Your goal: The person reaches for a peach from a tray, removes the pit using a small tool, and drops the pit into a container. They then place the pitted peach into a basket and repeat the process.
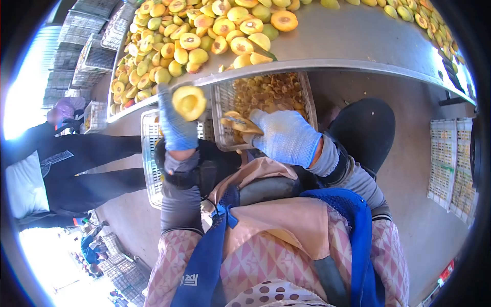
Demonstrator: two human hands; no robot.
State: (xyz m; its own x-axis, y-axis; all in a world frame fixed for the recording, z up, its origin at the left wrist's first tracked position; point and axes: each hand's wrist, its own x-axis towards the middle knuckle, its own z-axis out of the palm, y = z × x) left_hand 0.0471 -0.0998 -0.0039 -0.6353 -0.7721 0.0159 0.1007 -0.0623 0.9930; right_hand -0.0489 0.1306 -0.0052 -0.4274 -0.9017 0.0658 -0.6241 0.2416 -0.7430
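Note:
A yellow peach half (189,103), with a smooth hollow in its cut face, is gripped in my left hand (177,128), which wears a light blue knit glove. My right hand (286,134), gloved the same way, is closed around a small tool (244,124) pointing left toward the peach half. Yellowish, fruit-coloured matter shows at the tool's end; its exact kind is hard to make out. Beneath both hands stands a crate (221,115) of brownish pits and scraps (273,94). Many peach halves (199,38), some with pits, are heaped on the metal table (327,38) beyond.
The table's raised metal rim (332,63) runs just past my hands. A white crate (152,174) stands by my left arm, near a person in dark trousers (102,158). More crates stand at right (452,163) and are stacked at upper left (84,28).

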